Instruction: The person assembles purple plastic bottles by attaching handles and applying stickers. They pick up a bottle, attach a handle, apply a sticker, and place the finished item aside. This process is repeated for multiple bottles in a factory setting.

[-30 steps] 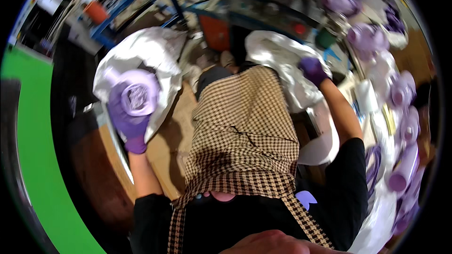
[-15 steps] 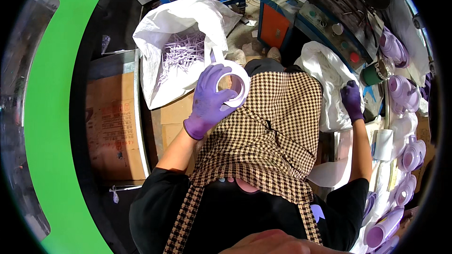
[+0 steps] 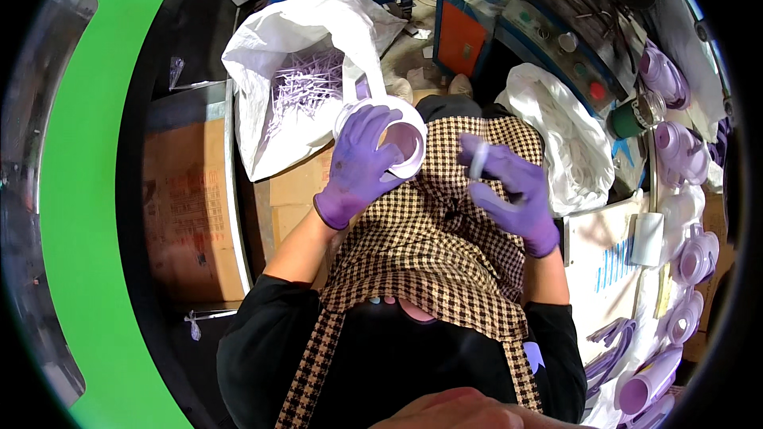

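My left hand, in a purple glove, grips a pale lilac round plastic jug with its open mouth tilted toward me. A handle-like loop sticks out on its far side. To the right, level with the jug and a little apart from it, comes my gloved right hand. Between its fingertips and thumb is a thin whitish ring, seen nearly edge-on and blurred by motion. Both hands are above the checked apron on my lap.
A white sack of thin lilac plastic sticks stands at the far left. Right of my legs is a white bag with pale contents. Several lilac jugs line the right side, near a machine panel. A cardboard box lies left.
My right hand has come out of the white bag and moved left toward the jug, now with a whitish ring in its fingers. The left hand has tilted the jug slightly.
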Available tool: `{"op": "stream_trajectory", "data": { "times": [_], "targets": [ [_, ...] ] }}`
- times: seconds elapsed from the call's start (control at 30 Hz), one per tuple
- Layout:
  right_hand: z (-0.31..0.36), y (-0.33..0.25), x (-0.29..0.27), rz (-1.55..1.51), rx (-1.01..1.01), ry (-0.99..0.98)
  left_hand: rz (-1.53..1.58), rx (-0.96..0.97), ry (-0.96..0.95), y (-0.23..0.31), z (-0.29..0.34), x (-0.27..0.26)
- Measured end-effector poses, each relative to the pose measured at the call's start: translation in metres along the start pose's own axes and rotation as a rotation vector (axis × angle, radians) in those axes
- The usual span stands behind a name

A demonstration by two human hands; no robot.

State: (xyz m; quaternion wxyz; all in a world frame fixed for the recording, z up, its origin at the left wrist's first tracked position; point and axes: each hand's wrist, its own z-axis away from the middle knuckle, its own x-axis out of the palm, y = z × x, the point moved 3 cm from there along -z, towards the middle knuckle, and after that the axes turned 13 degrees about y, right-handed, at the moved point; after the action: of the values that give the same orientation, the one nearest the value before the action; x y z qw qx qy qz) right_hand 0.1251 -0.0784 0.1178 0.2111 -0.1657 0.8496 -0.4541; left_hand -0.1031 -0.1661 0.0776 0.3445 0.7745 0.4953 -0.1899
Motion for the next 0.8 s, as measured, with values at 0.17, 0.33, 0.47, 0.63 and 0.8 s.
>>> {"op": "stream_trajectory", "data": {
  "times": [0.17,0.33,0.47,0.63,0.8],
  "targets": [
    [-0.01,0.021,0.052,0.06,-0.193,0.002,0.095,-0.067,0.13,0.002,-0.001,0.005],
    [-0.017,0.019,0.074,0.452,-0.11,-0.063,0.116,0.121,0.202,0.02,-0.007,0.008],
    [-0.011,0.015,0.074,0.52,-0.126,-0.035,0.124,0.127,0.252,0.019,-0.005,0.015],
    [-0.001,0.024,0.067,0.575,-0.137,-0.139,0.161,0.175,0.251,0.024,0.0,0.023],
    [0.003,0.013,0.048,0.355,-0.097,-0.259,0.127,0.138,0.115,0.033,-0.003,0.028]
  ]
}}
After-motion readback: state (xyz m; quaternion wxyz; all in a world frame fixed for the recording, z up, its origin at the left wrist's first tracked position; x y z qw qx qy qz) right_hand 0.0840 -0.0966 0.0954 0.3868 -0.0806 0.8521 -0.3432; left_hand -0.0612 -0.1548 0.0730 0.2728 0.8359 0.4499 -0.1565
